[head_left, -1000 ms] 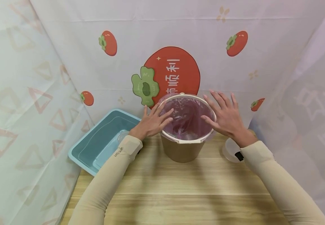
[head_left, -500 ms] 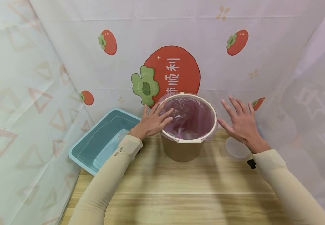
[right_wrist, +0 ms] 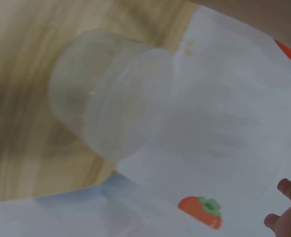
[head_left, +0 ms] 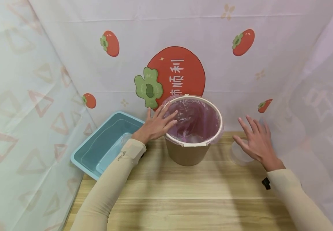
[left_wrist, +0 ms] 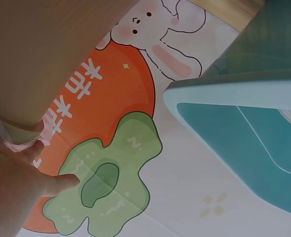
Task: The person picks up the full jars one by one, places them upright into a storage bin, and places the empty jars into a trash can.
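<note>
A brown bin (head_left: 185,155) with a cream rim stands upright, lined with a thin purple plastic bag (head_left: 193,122) folded over its edge. My left hand (head_left: 155,126) lies at the bin's left rim with fingers spread over the bag; whether it presses there I cannot tell. Apart from the bin, to its right, my right hand (head_left: 257,142) hovers with fingers spread and holds nothing. Below and behind that hand stands a clear round lidded container (head_left: 239,154), partly covered in the head view. The right wrist view shows the container (right_wrist: 106,94) whole but blurred.
A blue plastic basin (head_left: 88,149) sits left of the bin, partly behind the left forearm, with a clear round item (head_left: 125,138) inside. All stands on a wood-grain table (head_left: 180,195). Printed cloth walls (head_left: 212,38) close in the back and both sides.
My right hand has left the bin's right rim and moved right and towards me, over the clear container. The left hand stays at the left rim.
</note>
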`<control>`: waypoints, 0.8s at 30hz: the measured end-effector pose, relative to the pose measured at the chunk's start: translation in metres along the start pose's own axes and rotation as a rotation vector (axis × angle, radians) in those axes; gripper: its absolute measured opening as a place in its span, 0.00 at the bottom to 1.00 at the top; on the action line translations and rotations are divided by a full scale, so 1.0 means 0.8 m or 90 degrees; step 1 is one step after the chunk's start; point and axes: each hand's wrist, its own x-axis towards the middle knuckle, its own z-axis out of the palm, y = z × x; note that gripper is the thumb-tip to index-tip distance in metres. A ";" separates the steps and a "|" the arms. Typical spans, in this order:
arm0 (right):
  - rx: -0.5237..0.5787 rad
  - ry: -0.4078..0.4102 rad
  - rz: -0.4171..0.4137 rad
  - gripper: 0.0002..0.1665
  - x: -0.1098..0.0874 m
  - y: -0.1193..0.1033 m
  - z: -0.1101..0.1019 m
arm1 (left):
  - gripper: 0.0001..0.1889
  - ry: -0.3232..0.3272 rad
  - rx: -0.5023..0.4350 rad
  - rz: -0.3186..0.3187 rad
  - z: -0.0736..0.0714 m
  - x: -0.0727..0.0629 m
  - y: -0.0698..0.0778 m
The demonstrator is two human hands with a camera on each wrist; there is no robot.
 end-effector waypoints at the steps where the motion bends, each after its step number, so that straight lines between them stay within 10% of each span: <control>1: -0.001 -0.004 0.006 0.49 -0.006 0.003 0.003 | 0.36 0.001 0.002 0.001 0.000 0.000 0.000; 24: 0.001 -0.069 0.083 0.52 -0.095 0.047 0.058 | 0.36 0.001 -0.007 0.001 0.002 0.001 -0.002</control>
